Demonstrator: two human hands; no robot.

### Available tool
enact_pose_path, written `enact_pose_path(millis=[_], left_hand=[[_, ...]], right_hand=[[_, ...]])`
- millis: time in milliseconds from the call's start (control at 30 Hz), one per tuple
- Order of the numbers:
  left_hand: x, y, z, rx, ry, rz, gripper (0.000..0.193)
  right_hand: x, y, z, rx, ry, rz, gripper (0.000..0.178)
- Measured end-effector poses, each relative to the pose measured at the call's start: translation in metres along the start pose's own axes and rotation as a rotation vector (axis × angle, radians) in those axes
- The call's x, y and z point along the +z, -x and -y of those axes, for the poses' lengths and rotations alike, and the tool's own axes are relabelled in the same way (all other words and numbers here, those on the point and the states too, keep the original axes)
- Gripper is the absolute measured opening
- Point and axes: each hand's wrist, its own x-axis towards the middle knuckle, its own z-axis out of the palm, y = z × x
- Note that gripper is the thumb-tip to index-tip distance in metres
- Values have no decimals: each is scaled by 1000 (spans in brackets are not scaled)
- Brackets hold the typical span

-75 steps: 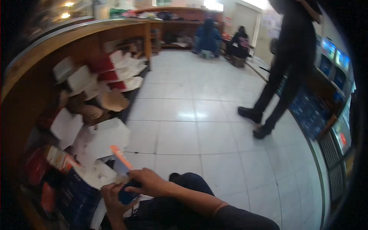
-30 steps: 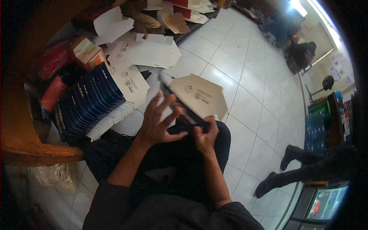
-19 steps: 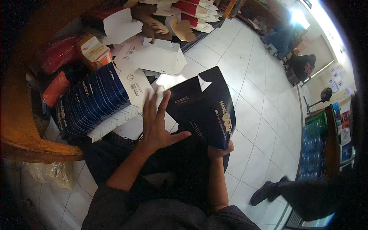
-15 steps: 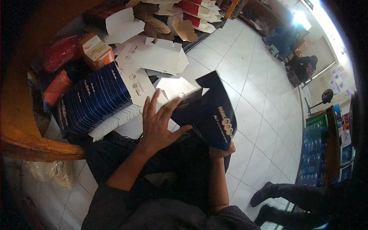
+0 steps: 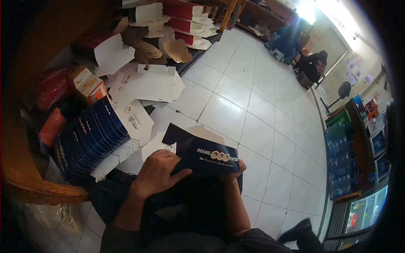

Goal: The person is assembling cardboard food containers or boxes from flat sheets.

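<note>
A partly folded navy carton (image 5: pixel 202 152), with pale lettering on its face and a white inside, is held over my lap. My right hand (image 5: pixel 233 172) grips its right end, thumb in front and the other fingers mostly behind. At the left end, my left hand (image 5: pixel 157 172) has its fingers bent against the side flap and its thumb along the lower front edge. A white flap (image 5: pixel 154 145) sticks out beyond my left fingers. Left of my hands lies a row of nested navy cartons (image 5: pixel 90 135) with white ends.
White carton blanks (image 5: pixel 156 84) and red cartons (image 5: pixel 183 25) cover the far left surface, beside an orange-and-white box (image 5: pixel 86 84). A curved wooden edge (image 5: pixel 46 194) is at near left. Large bottles (image 5: pixel 338 160) line the right. A person (image 5: pixel 314 67) crouches far off; a leg (image 5: pixel 299 232) shows lower right.
The carton has turned from steeply tilted to nearly level and come lower. My left fingers, spread before, are now bent at its left end. The walking person at lower right has mostly left view.
</note>
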Motion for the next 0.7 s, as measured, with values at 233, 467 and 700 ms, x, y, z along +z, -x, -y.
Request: enact_pose_path(millis=[233,467,700], left_hand=[[19,3,5,237,1,-150,22],[71,0,-17,339,-300,0,46],[48,7,7,74,383,379,39]], right_hand=[[45,-22,46,-332,762,-226,87],[77,19,67,-924,1401,501,44],[50,42,57,-961,1294,468,42]])
